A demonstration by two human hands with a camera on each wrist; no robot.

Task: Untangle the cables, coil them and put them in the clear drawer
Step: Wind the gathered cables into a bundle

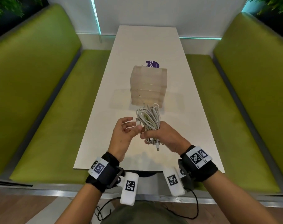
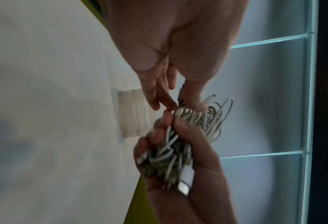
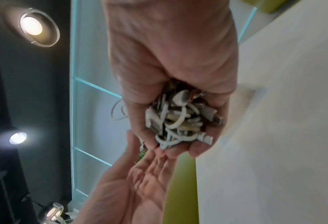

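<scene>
A tangled bundle of white cables [image 1: 149,117] is held above the near part of the white table [image 1: 145,39]. My right hand [image 1: 163,135] grips the bundle round its middle; loops stick out above the fist and plugs hang below it. My left hand [image 1: 123,133] is beside it on the left, palm up, its thumb and index finger pinching a plug end [image 1: 138,123] at the bundle's edge. The left wrist view shows that pinch against the cables [image 2: 213,119]. In the right wrist view, several plugs [image 3: 176,121] fill the right fist. The clear drawer unit [image 1: 148,84] stands just beyond, its drawers shut.
A purple round sticker [image 1: 152,64] lies behind the drawer unit. Flat clear sheets [image 1: 119,98] lie on the table either side of the unit's base. Green padded benches [image 1: 40,94] flank the table on both sides. A white wall closes the far end.
</scene>
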